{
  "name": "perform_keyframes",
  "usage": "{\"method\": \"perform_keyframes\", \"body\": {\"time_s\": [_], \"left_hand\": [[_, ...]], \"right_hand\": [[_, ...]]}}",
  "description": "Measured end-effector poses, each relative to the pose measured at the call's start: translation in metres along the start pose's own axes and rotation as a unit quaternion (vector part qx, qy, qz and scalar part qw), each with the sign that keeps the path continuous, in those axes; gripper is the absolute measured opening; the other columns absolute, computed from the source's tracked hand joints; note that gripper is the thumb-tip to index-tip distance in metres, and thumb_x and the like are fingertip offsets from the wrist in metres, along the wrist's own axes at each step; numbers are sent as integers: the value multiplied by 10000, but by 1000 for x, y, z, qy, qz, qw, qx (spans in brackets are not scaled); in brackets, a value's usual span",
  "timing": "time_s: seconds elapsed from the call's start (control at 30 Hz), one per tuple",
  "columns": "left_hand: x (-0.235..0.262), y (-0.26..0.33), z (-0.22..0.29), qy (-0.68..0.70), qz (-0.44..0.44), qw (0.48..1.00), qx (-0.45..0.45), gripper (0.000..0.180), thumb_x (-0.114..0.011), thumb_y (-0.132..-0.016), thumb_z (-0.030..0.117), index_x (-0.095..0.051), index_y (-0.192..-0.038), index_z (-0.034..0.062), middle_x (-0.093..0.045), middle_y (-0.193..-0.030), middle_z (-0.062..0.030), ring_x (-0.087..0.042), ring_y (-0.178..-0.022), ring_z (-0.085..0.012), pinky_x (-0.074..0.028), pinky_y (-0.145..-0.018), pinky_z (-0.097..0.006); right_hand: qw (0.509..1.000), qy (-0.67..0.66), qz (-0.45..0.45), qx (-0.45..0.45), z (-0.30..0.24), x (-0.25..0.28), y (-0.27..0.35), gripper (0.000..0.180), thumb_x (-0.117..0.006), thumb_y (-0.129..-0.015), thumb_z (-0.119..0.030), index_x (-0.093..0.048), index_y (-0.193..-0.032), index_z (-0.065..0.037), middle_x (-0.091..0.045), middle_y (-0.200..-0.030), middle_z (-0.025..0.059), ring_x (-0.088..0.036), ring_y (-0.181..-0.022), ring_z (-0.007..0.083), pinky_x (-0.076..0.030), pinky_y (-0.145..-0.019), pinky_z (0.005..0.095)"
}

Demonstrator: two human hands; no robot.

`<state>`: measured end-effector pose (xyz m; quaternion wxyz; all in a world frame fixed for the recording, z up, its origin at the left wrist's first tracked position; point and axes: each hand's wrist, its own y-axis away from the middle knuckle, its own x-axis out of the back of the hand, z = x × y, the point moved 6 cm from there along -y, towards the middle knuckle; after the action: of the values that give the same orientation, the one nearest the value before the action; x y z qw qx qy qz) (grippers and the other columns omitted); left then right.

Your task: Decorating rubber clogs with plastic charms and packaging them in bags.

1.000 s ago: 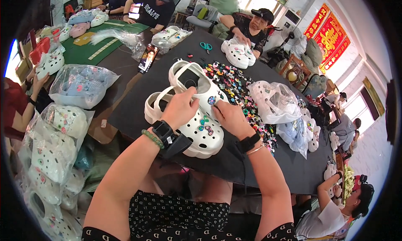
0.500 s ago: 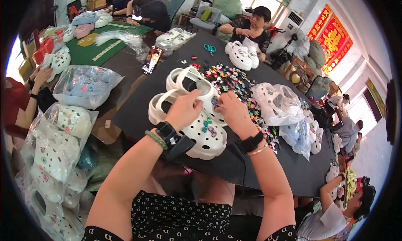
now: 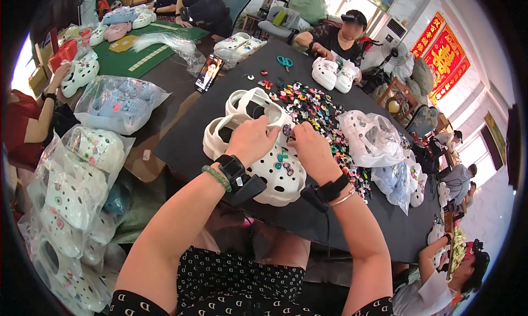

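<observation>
Two white clogs (image 3: 275, 185) with round holes lie side by side on the dark table before me. My left hand (image 3: 253, 140) is closed on the farther clog (image 3: 282, 117), its fingers reaching inside the opening. At that clog's upper, my right hand (image 3: 311, 151) pinches at a dark round shoe charm (image 3: 286, 130); its fingertips are partly hidden. Green, blue and purplish charms (image 3: 281, 163) sit on the nearer clog's toe. A heap of loose, many-coloured charms (image 3: 312, 108) spreads just beyond my right hand.
Bagged white clogs (image 3: 369, 139) stand right of the heap, and more bagged clogs (image 3: 82, 167) pile up at left. Teal scissors (image 3: 285, 63) and a lit phone (image 3: 209, 74) lie farther back. Across the table a person (image 3: 342, 38) sits behind white clogs (image 3: 325, 74).
The whole view has shifted slightly. My hands stay at the same clogs, my left reaching a little deeper into the opening. The clogs by the person opposite have moved apart.
</observation>
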<state>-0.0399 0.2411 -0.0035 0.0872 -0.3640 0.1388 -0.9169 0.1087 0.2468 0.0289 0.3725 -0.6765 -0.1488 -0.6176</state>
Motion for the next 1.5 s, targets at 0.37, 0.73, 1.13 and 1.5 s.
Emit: {"method": "perform_keyframes", "body": {"time_s": [0.37, 0.73, 1.13, 1.5], "left_hand": [[1, -4, 4, -30, 3, 999, 19, 398, -598, -911, 387, -619, -886, -10, -670, -774, -220, -667, -776, -391, -528, -698, -475], [3, -4, 3, -27, -14, 999, 20, 374, -590, -917, 361, -618, -890, -11, -671, -798, -228, -664, -802, -391, -523, -726, -481], [-5, -4, 0, -20, -3, 1000, -15, 357, -590, -925, 345, -597, -880, -9, -649, -719, -206, -651, -734, -386, -498, -678, -484], [-1, -4, -1, -20, 35, 999, -34, 354, -605, -914, 347, -590, -851, -1, -640, -705, -209, -642, -722, -396, -491, -662, -478]], "right_hand": [[995, -94, -35, -11, 19, 0, -14, 276, -766, -747, -149, -563, -882, -19, -572, -883, 145, -612, -838, 337, -503, -694, 428], [985, -157, -65, -13, 21, 0, -22, 325, -818, -697, -144, -538, -797, -13, -542, -716, 87, -533, -666, 244, -455, -622, 362], [966, -234, 17, -111, 32, -15, -6, 276, -799, -714, -145, -592, -842, -16, -574, -838, 118, -585, -746, 284, -484, -680, 377], [986, -163, -12, 3, 12, 0, -8, 271, -765, -756, -120, -553, -901, -38, -560, -875, 121, -593, -817, 327, -481, -699, 409]]}}
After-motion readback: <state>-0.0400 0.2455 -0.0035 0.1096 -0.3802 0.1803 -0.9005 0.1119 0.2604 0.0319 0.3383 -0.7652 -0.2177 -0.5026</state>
